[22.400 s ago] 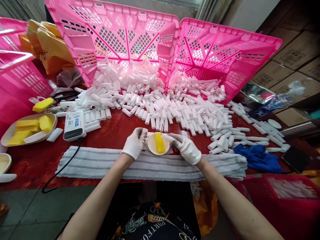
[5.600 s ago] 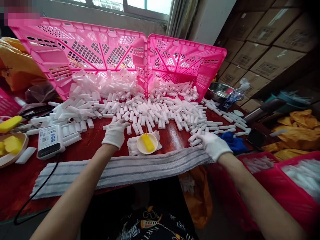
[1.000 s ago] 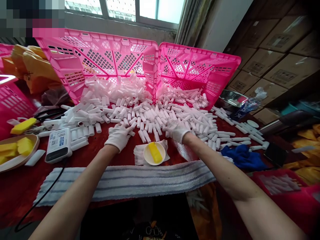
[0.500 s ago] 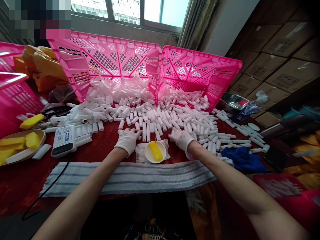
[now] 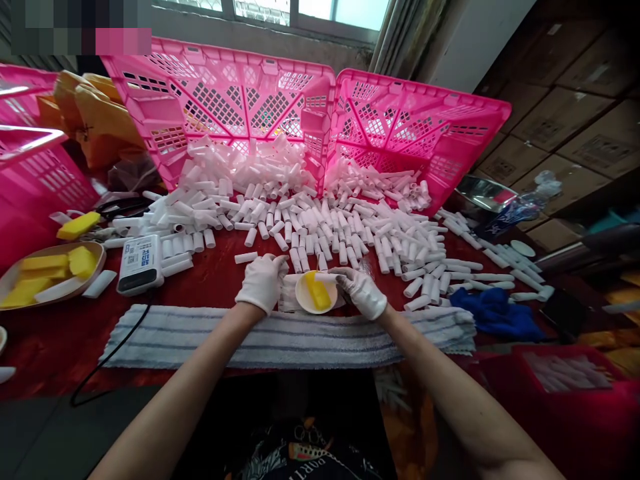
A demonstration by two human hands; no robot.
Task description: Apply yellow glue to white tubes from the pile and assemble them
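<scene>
My right hand [image 5: 365, 292], in a white glove, pinches a small white tube [image 5: 327, 277] level above the small white dish [image 5: 302, 298]. On that dish lies a yellow sponge block [image 5: 318, 293], with a thin upright pin just behind it. My left hand [image 5: 261, 283], also gloved, is left of the dish with its fingers bent together by the front of the tube pile; what is between them, if anything, is hidden. One loose tube [image 5: 246, 257] lies just beyond it. Many white tubes [image 5: 310, 223] are heaped ahead of both hands.
Two tipped pink baskets [image 5: 240, 87] spill tubes onto the red table. A striped towel [image 5: 300, 340] lies along the front edge. On the left are a corded white device [image 5: 140, 265] and an oval plate [image 5: 100, 257] of yellow blocks; on the right, a blue cloth [image 5: 495, 313].
My right hand has moved from the pile's edge toward the dish, bringing a white tube over the sponge. My left hand's fingers have drawn together. The view has tilted down slightly.
</scene>
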